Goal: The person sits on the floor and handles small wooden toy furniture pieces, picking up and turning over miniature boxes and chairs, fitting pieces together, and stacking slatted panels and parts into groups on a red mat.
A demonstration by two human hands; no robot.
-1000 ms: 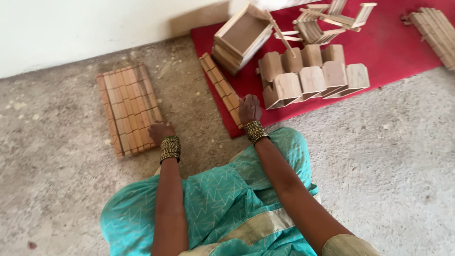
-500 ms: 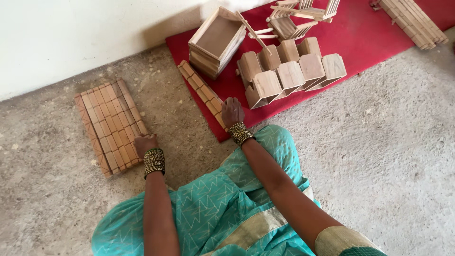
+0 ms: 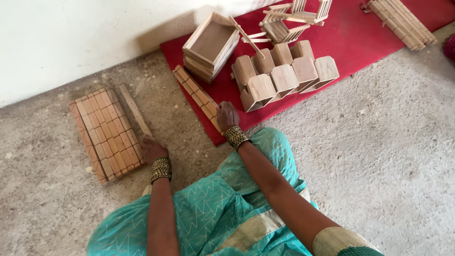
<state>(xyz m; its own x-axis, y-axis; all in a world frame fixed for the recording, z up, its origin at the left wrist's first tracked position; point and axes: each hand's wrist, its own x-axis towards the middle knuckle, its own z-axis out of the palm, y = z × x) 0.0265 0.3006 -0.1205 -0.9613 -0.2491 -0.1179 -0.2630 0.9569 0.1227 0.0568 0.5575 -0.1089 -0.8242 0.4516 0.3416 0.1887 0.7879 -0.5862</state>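
1. Head view, the only one I have. Left hand (image 3: 152, 149) rests on the concrete floor (image 3: 388, 142), fingers together, touching the near end of a loose flat wooden strip (image 3: 136, 110); whether it grips the strip I cannot tell. The strip runs off toward 11 o'clock from the hand, just beside the right edge of a mat of joined wooden slats (image 3: 106, 134).
2. Right hand (image 3: 227, 115) is curled down on the near end of a long row of small wooden blocks (image 3: 196, 97); the fingers are hidden from me, so the clamp cannot be judged. The row lies across the red mat's (image 3: 360, 42) left edge.
3. Containers: stacked shallow wooden trays (image 3: 211, 46) at 12 o'clock of the right hand, the top tray holding nothing. A cluster of open wooden boxes (image 3: 284, 76) at 2 o'clock, mouths tilted toward me.
4. Materials: pale unfinished wood throughout, rough grey floor, beaded bangles on both wrists.
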